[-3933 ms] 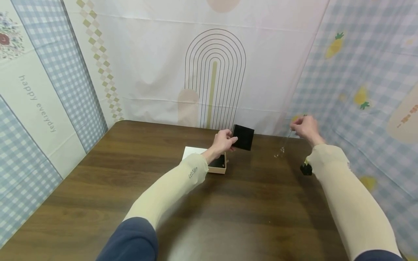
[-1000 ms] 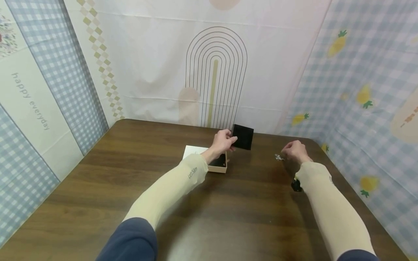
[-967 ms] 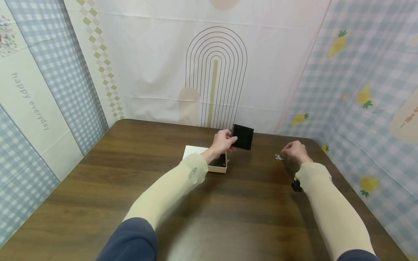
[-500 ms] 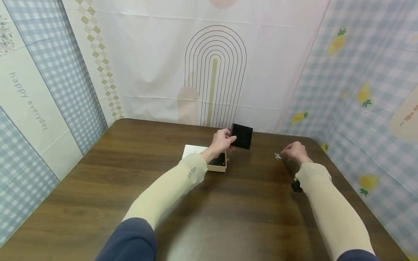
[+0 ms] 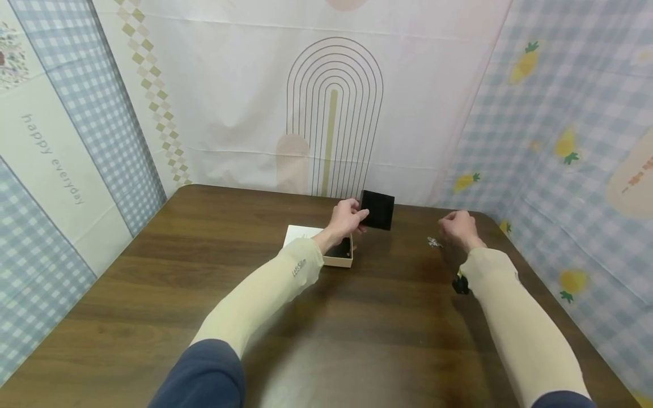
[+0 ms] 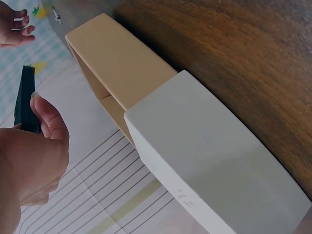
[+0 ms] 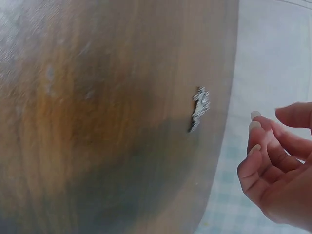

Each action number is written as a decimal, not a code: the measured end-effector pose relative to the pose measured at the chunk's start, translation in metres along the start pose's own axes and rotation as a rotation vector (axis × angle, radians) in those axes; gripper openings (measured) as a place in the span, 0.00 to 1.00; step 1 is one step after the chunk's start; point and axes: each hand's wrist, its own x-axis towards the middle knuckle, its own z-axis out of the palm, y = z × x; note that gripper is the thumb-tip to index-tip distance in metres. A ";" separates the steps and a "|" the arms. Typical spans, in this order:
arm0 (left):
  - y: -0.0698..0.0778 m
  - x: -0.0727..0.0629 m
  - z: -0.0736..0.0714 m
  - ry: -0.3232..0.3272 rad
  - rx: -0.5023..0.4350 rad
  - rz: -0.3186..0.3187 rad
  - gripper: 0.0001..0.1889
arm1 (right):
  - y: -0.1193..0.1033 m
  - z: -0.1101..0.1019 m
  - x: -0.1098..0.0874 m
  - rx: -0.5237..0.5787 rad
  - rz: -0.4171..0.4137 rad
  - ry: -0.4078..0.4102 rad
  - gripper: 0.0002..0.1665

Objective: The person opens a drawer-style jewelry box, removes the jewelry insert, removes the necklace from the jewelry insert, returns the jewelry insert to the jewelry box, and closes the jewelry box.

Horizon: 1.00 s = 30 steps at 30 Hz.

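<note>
My left hand [image 5: 344, 219] pinches a thin black square pad [image 5: 378, 210] by its left edge, raised above the table's far side. In the left wrist view the same pad [image 6: 26, 100] shows edge-on beside the thumb. My right hand [image 5: 460, 228] hovers near the far right corner; in the right wrist view its thumb and fingers [image 7: 249, 171] stand apart with nothing between them. A small silver chain-like piece of jewellery [image 5: 434, 242] lies bunched on the table, apart from that hand. Below the left wrist sits a drawer-style box with a white sleeve [image 6: 204, 141] and a tan tray [image 6: 122, 58] partly slid out.
The brown wooden table [image 5: 357, 328] runs up to a patterned cloth backdrop [image 5: 229, 102] behind and a checked cloth [image 5: 556, 187] at the right. A dark camera [image 5: 461, 283] hangs under the right wrist.
Earlier my right hand held the chain dangling in the air, then lowered it to the table. It has let go and lifted slightly. The left hand keeps holding the pad.
</note>
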 end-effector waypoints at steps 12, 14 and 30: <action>0.005 0.000 -0.001 -0.011 -0.029 0.014 0.14 | -0.029 -0.004 0.004 0.336 -0.009 -0.083 0.26; 0.005 0.000 -0.001 -0.009 -0.031 0.016 0.14 | -0.035 -0.005 0.004 0.358 -0.022 -0.112 0.27; 0.012 0.003 -0.001 0.001 -0.048 0.028 0.10 | -0.063 0.001 0.002 0.560 -0.091 -0.310 0.33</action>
